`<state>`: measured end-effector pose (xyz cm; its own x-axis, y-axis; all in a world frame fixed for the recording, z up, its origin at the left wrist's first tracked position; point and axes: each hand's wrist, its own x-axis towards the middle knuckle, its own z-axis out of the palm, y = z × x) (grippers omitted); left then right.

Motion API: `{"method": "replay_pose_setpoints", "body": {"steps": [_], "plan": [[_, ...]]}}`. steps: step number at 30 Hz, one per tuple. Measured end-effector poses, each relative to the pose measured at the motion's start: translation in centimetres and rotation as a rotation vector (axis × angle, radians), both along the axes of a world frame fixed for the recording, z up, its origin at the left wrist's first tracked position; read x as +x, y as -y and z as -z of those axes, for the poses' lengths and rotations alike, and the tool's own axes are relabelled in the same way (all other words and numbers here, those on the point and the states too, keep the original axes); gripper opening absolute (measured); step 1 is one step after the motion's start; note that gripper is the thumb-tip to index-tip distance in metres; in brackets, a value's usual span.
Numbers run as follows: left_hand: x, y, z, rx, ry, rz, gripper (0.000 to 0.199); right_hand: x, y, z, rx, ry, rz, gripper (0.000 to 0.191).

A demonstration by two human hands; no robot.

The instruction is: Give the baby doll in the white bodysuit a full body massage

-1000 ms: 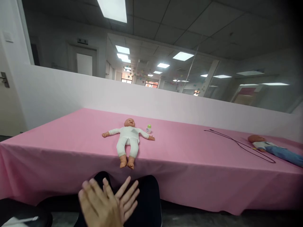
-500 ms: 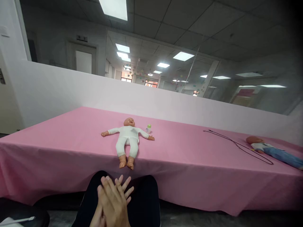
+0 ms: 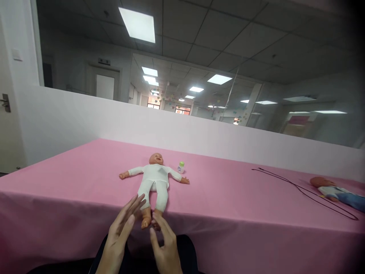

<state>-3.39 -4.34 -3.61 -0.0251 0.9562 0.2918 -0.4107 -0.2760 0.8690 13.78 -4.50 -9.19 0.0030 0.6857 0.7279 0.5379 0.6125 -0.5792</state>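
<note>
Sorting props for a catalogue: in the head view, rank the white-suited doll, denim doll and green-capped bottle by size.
White-suited doll; denim doll, cut off at the frame edge, so unsure against the first; green-capped bottle, smallest.

The left hand (image 3: 119, 232) and the right hand (image 3: 167, 247) are raised at the bottom middle of the frame, bare, open and empty, with a narrow gap between them. The left one slants up toward the right, its fingers (image 3: 132, 205) loosely spread. The right one stands more upright, its fingers gently curved and tipped toward the left.
</note>
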Motion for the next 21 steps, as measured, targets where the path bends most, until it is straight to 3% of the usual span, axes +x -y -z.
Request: {"method": "replay_pose_setpoints", "body": {"steps": [2, 5, 10, 12, 15, 18, 21], "plan": [[1.0, -3.8, -0.9, 0.093, -0.164, -0.088, 0.055, 1.9, -2.2, -2.2, -0.034, 0.000, -0.004, 0.029], [2.5, -11.0, -0.5, 0.148, -0.377, -0.231, 0.046, 4.3, -6.9, -4.9, -0.089, 0.033, -0.003, 0.024], [4.4, -22.5, 0.3, 0.166, -0.481, -0.367, 0.043, 7.0, -16.9, -6.4, -0.224, 0.049, 0.013, 0.029], [5.3, -26.3, 0.0, 0.171, -0.515, -0.379, 0.044, 7.7, -20.4, -5.8, -0.248, 0.046, 0.040, 0.031], [6.8, -31.4, -0.3, 0.117, -0.577, -0.399, 0.042, 8.2, -24.0, -3.6, -0.227, 0.035, 0.117, 0.038], [8.2, -36.4, -0.4, 0.022, -0.616, -0.441, 0.040, 8.2, -25.5, -0.9, -0.258, 0.020, 0.119, 0.048], [9.4, -40.7, -0.3, -0.068, -0.591, -0.467, 0.046, 8.2, -25.6, 0.8, -0.321, -0.010, 0.103, 0.052]]}}
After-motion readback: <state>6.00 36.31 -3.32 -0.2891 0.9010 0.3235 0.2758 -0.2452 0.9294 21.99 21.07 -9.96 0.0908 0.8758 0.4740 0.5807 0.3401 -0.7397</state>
